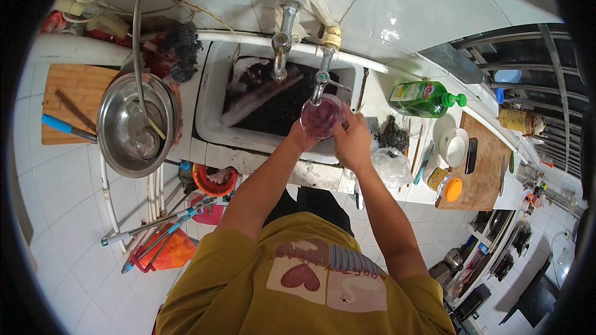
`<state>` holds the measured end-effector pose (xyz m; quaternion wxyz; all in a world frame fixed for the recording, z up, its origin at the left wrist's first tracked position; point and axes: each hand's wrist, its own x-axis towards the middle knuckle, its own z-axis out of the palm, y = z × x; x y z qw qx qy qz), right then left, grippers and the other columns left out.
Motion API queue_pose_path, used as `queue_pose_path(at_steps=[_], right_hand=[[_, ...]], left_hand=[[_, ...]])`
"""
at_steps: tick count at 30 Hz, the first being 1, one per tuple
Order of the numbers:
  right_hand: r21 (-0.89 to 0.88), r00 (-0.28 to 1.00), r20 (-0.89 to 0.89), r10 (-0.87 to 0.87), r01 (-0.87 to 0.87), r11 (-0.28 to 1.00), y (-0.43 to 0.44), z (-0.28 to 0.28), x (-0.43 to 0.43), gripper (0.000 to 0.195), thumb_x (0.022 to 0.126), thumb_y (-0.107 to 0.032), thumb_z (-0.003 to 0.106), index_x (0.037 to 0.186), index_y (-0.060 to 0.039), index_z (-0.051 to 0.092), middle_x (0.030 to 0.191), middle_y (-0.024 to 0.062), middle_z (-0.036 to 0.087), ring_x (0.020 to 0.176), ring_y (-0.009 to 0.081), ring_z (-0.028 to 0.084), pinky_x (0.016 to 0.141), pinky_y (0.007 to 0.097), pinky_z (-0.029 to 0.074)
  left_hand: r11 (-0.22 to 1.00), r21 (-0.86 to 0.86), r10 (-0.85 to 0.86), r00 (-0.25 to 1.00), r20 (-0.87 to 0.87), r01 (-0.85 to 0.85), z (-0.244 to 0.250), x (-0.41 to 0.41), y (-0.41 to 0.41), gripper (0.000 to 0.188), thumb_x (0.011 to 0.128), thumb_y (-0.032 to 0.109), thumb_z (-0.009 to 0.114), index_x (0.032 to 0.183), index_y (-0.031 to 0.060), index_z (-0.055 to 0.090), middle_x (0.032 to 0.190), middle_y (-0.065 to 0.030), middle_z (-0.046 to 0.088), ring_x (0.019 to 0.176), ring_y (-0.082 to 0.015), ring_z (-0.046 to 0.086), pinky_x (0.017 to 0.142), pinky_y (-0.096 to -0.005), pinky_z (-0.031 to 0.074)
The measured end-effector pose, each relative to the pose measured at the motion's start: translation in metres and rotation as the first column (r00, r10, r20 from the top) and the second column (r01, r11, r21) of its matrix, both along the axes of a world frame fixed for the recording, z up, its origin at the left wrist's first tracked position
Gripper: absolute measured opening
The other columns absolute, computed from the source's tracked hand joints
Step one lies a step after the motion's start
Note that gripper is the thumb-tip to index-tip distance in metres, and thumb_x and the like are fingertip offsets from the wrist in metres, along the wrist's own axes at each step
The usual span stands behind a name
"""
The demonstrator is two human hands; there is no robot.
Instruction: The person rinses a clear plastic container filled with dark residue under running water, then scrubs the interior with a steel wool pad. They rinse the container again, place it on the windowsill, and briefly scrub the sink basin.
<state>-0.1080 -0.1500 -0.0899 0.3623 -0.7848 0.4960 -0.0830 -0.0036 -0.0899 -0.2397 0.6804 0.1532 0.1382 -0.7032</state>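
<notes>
My left hand (305, 135) holds a round bowl (321, 116) with purplish contents from its lower left, under the spout of the right faucet (322, 76). On the bowl's right side is my right hand (352, 137), its fingers at the rim. Whether water runs from the spout cannot be told. Behind and left of the bowl, dark liquid and a pale long streak show in the white sink (203, 102). A second metal faucet (281, 46) reaches over the sink's middle.
Left of the sink, a metal basin (109, 125) overlaps a wooden board (70, 79). To the right stand a green detergent bottle (419, 98), a dark scouring pad (394, 134), a plastic bag (392, 167), a white bowl (454, 147), an orange-lidded jar (444, 184) and a cutting board (479, 181) bearing a phone (471, 155).
</notes>
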Motion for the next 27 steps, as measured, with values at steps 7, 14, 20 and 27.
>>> queue_pose_path(at_steps=[7, 14, 20, 27], right_hand=[[0.071, 1.000, 0.025, 0.007, -0.008, 0.997, -0.014, 0.005, 0.003, 0.049, 0.081, -0.020, 0.056, 0.128, -0.0053, 0.054, 0.097, 0.0228, 0.057, 0.086, 0.0375, 0.060, 0.078, 0.0427, 0.048], [0.454, 0.985, 0.137, -0.102, 0.029, 0.891, -0.023, -0.016, -0.011, 0.038, 0.082, -0.015, 0.055, 0.116, -0.0003, 0.061, 0.092, 0.0179, 0.066, 0.074, 0.0280, 0.063, 0.072, 0.0352, 0.049], [0.871, 0.955, 0.209, -0.212, -0.083, 0.485, -0.051, -0.032, -0.006, 0.028, 0.087, -0.012, 0.054, 0.110, 0.0007, 0.064, 0.096, 0.0068, 0.063, 0.083, 0.0157, 0.061, 0.076, 0.0278, 0.050], [0.887, 0.944, 0.206, -0.256, -0.070, 0.456, -0.046, -0.059, 0.011, 0.039, 0.092, -0.024, 0.056, 0.123, -0.0012, 0.059, 0.107, 0.0063, 0.062, 0.090, 0.0129, 0.057, 0.080, 0.0251, 0.046]], left_hand=[[0.978, 0.202, -0.081, 0.983, 0.166, 0.046, -0.017, 0.012, 0.005, 0.040, 0.095, 0.039, 0.046, 0.125, 0.0142, 0.054, 0.125, -0.0073, 0.058, 0.112, -0.0259, 0.057, 0.094, -0.0448, 0.048], [0.924, 0.369, -0.098, 0.995, -0.021, 0.099, -0.021, 0.014, 0.054, 0.055, 0.091, 0.051, 0.050, 0.135, 0.0187, 0.043, 0.140, -0.0105, 0.043, 0.127, -0.0300, 0.043, 0.105, -0.0511, 0.035], [0.969, 0.242, -0.051, 0.998, -0.024, 0.055, 0.017, 0.040, 0.104, 0.073, 0.085, 0.057, 0.054, 0.143, 0.0173, 0.032, 0.146, -0.0116, 0.034, 0.134, -0.0347, 0.033, 0.106, -0.0618, 0.028], [0.929, 0.354, 0.133, 0.990, -0.045, -0.109, 0.016, 0.043, 0.139, 0.069, 0.081, 0.048, 0.064, 0.137, 0.0164, 0.037, 0.142, -0.0102, 0.038, 0.127, -0.0335, 0.040, 0.097, -0.0639, 0.035]])
